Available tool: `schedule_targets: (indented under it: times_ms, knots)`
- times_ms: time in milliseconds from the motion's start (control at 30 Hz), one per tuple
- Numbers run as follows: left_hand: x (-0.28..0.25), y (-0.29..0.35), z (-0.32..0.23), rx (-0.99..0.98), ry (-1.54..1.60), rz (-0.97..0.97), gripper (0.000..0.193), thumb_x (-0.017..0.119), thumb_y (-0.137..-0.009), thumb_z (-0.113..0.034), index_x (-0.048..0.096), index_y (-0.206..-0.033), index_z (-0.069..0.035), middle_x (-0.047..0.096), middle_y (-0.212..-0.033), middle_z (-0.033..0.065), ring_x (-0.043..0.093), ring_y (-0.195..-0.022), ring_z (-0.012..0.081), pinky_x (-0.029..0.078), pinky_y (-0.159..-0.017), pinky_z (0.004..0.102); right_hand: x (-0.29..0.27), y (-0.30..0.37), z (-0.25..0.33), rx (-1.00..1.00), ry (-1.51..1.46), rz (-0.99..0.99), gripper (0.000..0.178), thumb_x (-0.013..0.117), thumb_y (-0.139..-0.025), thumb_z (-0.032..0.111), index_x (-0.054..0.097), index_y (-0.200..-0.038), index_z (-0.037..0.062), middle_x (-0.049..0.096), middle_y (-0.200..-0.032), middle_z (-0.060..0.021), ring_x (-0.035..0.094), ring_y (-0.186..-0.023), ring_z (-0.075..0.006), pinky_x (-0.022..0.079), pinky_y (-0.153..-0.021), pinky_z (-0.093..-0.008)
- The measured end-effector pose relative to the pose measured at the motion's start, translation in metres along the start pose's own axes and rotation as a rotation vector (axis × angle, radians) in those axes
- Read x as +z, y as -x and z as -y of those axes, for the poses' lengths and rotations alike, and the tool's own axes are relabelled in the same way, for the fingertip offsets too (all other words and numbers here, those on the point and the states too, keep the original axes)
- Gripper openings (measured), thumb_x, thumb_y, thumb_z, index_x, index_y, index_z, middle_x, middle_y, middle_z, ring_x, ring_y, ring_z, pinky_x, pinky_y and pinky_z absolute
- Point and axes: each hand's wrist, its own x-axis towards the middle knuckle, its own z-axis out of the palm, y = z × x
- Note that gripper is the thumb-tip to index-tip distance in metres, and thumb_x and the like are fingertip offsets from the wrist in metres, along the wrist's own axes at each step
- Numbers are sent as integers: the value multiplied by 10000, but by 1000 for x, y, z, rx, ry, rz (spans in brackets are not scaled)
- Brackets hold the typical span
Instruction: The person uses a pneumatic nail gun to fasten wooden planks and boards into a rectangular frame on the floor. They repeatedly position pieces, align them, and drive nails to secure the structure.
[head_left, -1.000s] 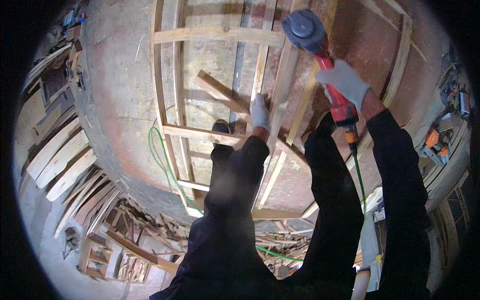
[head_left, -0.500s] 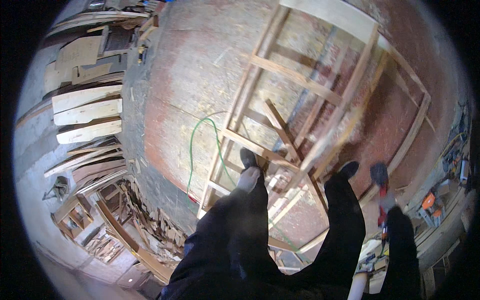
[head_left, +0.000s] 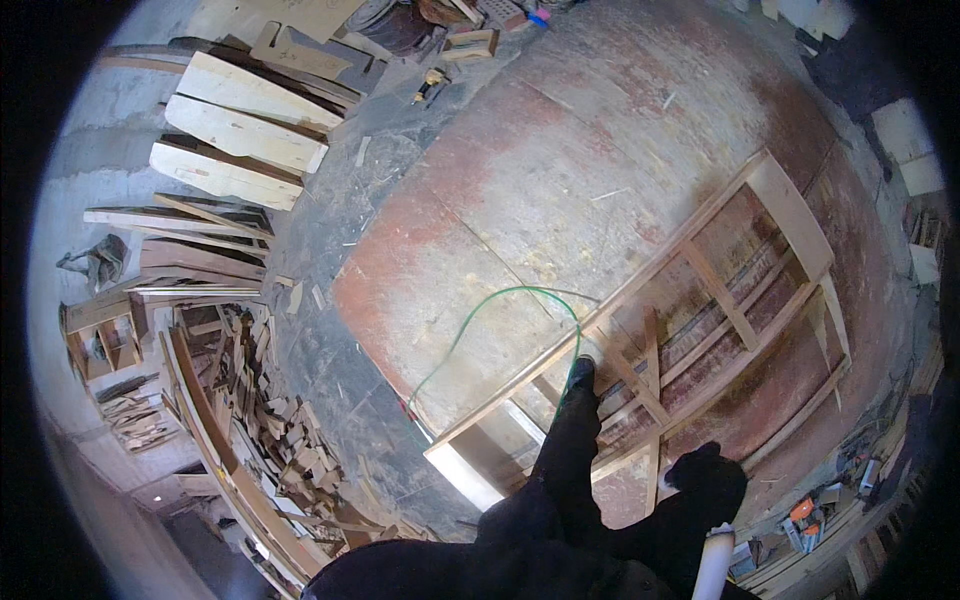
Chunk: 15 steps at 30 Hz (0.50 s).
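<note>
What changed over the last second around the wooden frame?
The view swung left, so the wooden frame now sits lower right, slanted. The red tool and both gloved hands can't be made out; whether the tool was let go isn't shown. The green hose still loops beside the frame.

Woodworking shop, we judge. On worn red-grey floor panel (head_left: pixel 600 160) we see ladder-like wooden frame (head_left: pixel 718 293), its end near panel's lower left edge. Green hose (head_left: pixel 500 294) loops beside it, crossing same edge. Past upper left edge we make out pale shaped boards (head_left: pixel 240 130) ranged side by side, and small yellow-black tool (head_left: pixel 430 82). Below left corner, we note thick heap of wood offcuts (head_left: pixel 295 455).
</note>
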Motion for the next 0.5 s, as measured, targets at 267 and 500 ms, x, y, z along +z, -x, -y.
schedule_targets:
  times_ms: [267, 500]
  knots:
    - [-54, 29, -85, 22, 164, 5, 341, 433, -1029, -255, 626, -1215, -44, 709, -1038, 192, 665, -983, 359, 531, -823, 506, -21, 42, 168, -161, -46, -38, 459, 780, -756, 330, 616, -1048, 16, 680, -892, -195, 693, -872, -363, 560, -787, -489]
    - [-140, 29, -195, 103, 75, -46, 352, 441, -1033, -253, 617, -1253, -41, 703, -1056, 187, 660, -1007, 333, 528, -852, 487, -68, 52, 287, -218, -103, -49, 467, 782, -750, 340, 625, -1049, 18, 687, -897, -195, 697, -876, -359, 561, -787, -485]
